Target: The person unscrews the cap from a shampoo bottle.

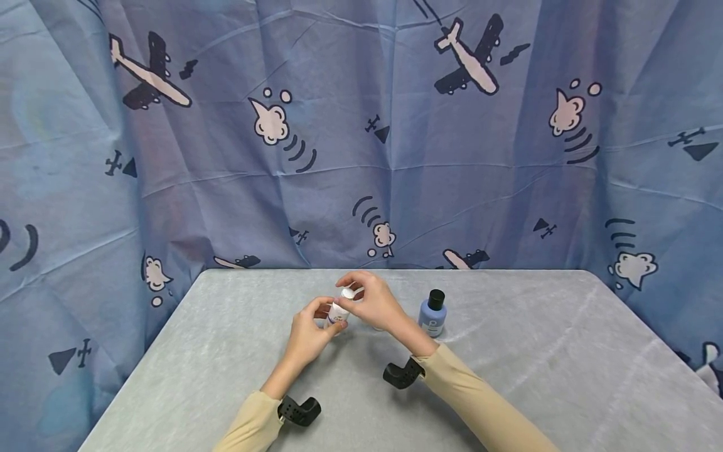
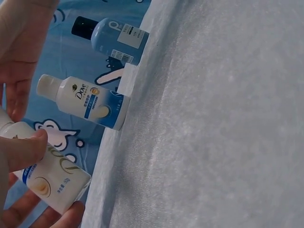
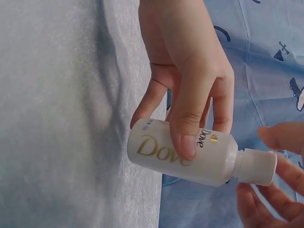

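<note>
My left hand (image 1: 310,336) grips a small white Dove bottle (image 3: 190,152) round its body, thumb across the label. The bottle is tilted and held above the table. Around its white cap (image 3: 259,167), the fingers of my right hand (image 1: 375,304) are curled, with the thumb on one side and fingertips on the other. A strip of neck shows between cap and body. Another Dove bottle (image 2: 92,102), white with a blue lower part and a white cap, stands behind; in the head view my right hand mostly hides it.
A blue bottle (image 1: 432,317) with a black cap stands to the right of my right wrist. The table (image 1: 542,364) has a pale grey cover. Behind its far edge hangs a blue curtain (image 1: 361,138) printed with planes.
</note>
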A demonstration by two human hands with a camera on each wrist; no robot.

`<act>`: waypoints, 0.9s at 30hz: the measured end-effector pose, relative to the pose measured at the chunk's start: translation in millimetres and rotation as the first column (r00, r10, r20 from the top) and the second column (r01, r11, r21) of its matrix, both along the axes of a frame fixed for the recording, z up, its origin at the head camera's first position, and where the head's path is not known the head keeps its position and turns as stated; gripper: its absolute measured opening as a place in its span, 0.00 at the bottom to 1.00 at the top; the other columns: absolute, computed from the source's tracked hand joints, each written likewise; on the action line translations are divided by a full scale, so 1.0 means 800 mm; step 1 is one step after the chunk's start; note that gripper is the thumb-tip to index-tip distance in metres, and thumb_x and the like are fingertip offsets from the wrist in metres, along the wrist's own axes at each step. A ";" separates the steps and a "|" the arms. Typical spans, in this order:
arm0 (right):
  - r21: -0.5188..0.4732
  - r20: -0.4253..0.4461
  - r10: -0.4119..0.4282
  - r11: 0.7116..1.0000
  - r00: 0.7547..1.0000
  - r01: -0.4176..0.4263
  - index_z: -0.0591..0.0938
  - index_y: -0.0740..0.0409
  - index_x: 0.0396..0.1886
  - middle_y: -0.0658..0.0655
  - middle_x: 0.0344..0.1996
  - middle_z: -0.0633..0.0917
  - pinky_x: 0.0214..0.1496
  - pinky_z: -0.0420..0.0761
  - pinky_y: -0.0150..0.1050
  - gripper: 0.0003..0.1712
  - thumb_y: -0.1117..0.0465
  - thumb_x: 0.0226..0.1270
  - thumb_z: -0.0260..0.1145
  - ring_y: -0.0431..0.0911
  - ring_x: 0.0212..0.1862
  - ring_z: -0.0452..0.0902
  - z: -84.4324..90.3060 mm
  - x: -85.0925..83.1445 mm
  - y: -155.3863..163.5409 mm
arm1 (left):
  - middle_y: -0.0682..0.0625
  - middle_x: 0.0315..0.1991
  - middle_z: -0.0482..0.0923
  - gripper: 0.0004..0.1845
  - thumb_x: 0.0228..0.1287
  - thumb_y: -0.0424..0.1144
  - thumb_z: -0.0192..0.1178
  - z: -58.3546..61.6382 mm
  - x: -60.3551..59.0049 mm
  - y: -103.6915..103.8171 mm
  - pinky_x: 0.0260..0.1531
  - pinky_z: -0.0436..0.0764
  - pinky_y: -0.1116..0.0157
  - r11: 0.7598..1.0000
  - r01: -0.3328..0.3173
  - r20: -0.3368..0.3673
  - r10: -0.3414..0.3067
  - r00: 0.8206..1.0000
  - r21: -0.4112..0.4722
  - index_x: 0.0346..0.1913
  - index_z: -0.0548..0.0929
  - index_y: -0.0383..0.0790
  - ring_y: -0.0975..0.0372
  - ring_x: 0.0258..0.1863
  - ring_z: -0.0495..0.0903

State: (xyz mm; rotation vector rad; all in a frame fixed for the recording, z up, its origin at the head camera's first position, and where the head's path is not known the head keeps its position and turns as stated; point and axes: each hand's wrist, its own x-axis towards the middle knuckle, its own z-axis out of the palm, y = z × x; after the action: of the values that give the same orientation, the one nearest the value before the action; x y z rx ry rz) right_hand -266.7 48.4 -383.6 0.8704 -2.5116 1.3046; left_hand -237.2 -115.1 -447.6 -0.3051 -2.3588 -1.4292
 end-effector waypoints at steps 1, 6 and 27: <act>-0.001 0.002 -0.022 1.000 1.000 0.022 0.83 0.58 0.44 0.57 0.43 0.84 0.44 0.84 0.44 0.15 0.59 0.58 0.71 0.48 0.42 0.80 0.000 0.000 -0.001 | 0.46 0.38 0.85 0.23 0.46 0.37 0.75 0.000 0.000 0.000 0.40 0.80 0.55 1.000 -0.002 -0.003 0.002 1.000 0.001 0.48 0.81 0.43 0.56 0.38 0.83; 0.013 0.019 -0.110 0.994 0.994 0.110 0.84 0.55 0.42 0.54 0.35 0.85 0.36 0.82 0.34 0.15 0.56 0.56 0.73 0.44 0.35 0.83 0.001 0.002 -0.003 | 0.45 0.38 0.86 0.23 0.45 0.37 0.75 -0.001 -0.002 0.000 0.41 0.80 0.52 1.000 -0.016 -0.014 0.016 1.000 0.008 0.48 0.81 0.42 0.56 0.38 0.83; 0.017 -0.041 0.003 1.000 0.999 -0.002 0.83 0.59 0.45 0.59 0.45 0.82 0.43 0.84 0.45 0.16 0.71 0.56 0.65 0.49 0.42 0.81 -0.001 0.004 -0.006 | 0.42 0.39 0.85 0.22 0.52 0.34 0.71 -0.003 -0.003 -0.001 0.37 0.83 0.59 1.000 0.027 -0.014 -0.027 1.000 0.013 0.51 0.80 0.37 0.54 0.38 0.84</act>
State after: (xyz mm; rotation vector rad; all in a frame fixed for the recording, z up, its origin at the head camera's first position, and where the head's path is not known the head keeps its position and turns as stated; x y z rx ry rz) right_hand -263.6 43.8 -384.1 0.8943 -2.4950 1.2551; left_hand -239.3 -116.1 -450.3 -0.3433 -2.3419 -1.4505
